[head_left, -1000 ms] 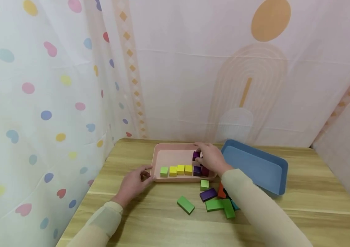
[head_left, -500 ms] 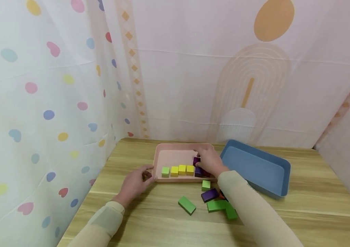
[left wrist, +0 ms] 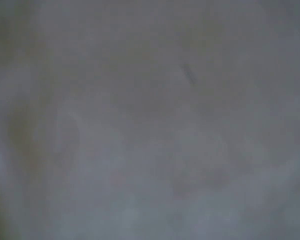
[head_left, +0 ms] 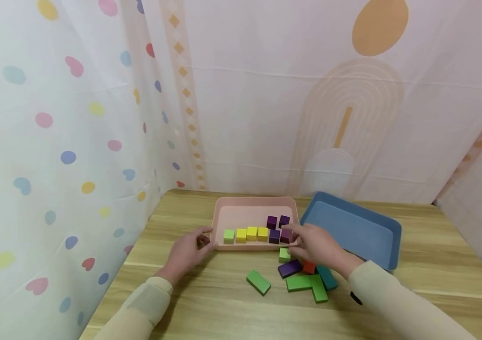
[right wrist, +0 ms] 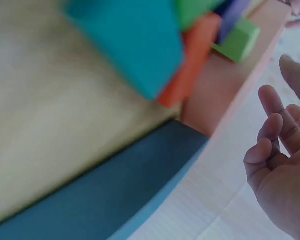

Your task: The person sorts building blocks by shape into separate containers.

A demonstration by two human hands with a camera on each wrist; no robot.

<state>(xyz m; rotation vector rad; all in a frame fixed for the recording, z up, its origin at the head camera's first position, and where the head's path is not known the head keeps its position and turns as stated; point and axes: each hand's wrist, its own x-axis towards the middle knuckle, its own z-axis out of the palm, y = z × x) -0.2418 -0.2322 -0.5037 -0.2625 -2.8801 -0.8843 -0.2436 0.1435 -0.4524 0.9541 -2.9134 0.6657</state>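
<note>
A pink tray [head_left: 245, 213] holds a front row of small cubes: a light green cube [head_left: 228, 236], several yellow cubes [head_left: 252, 233] and two dark purple ones [head_left: 274, 236]. Behind them sit two more purple cubes [head_left: 271, 222]. My left hand [head_left: 187, 252] grips the tray's front left corner with fingertips and thumb. Over its front right corner hovers my right hand [head_left: 315, 243], fingers loosely bent and holding nothing, as the right wrist view shows. Just under its fingertips lies another light green cube [head_left: 284, 255]. The left wrist view is a blur.
Loose blocks lie in front of the tray: a green block [head_left: 258, 282] alone, then a purple block [head_left: 289, 268], a red block [head_left: 309, 267], a teal block [head_left: 327, 277] and two touching green blocks [head_left: 298, 283]. A blue tray [head_left: 351, 226] stands at the right. Curtains hang behind.
My right hand has let go of a purple cube in the pink tray's back row and drawn toward the front right. My left hand stays at the corner.
</note>
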